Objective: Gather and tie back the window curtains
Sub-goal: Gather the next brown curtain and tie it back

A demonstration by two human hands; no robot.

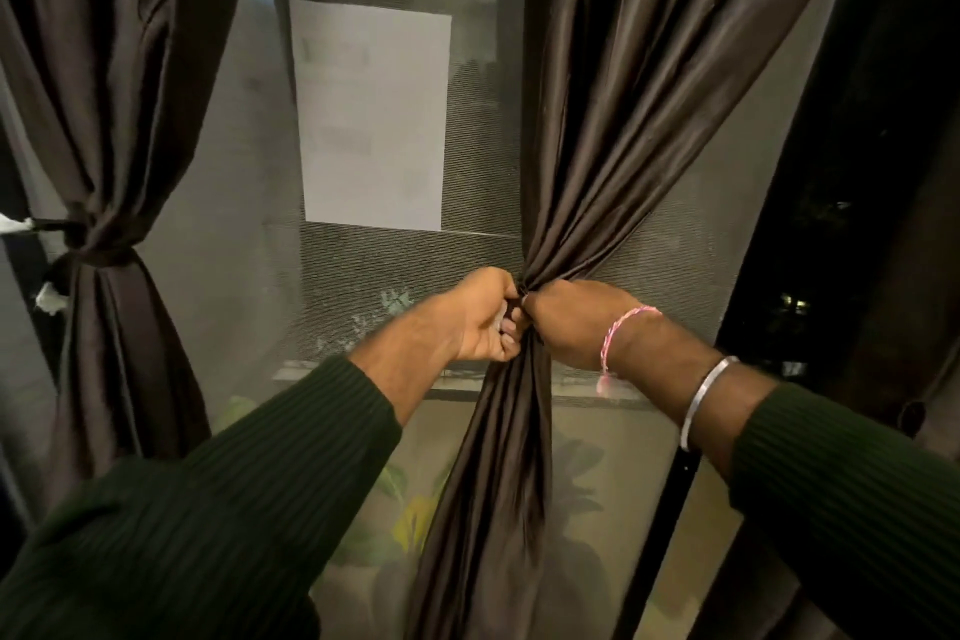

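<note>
left hand [480, 317]: fingers curled tight against the left side of the pinched waist of the right curtain, knuckles up, gripping the bunched cloth and something dark at the pinch; whether that is a tie-back band i cannot tell.
right hand [574, 317]: fist closed on the same waist from the other side, its knuckles touching the left hand's fingertips, so the two meet right at the gather.
right curtain [623, 130]: dark brown, glossy; it fans out wide above the two hands, narrows to a tight neck between them, and hangs in a slim column straight below them.
left curtain [104, 68]: well off to the left of the left hand, already gathered at about the same height.
tie-back [101, 257]: a dark band wrapped round the left curtain's waist, with a strap running off toward the frame edge.
wrists: a pink-and-white thread bracelet [621, 333] just behind the right hand, a plain metal bangle [706, 400] further up that forearm.
sleeves [234, 494]: dark green ribbed knit on both arms.
window screen [374, 265]: fine grey mesh behind the hands, between the two curtains.
white sheet [371, 114]: a pale paper rectangle above the left hand, at the mesh; which side it is on i cannot tell.
</note>
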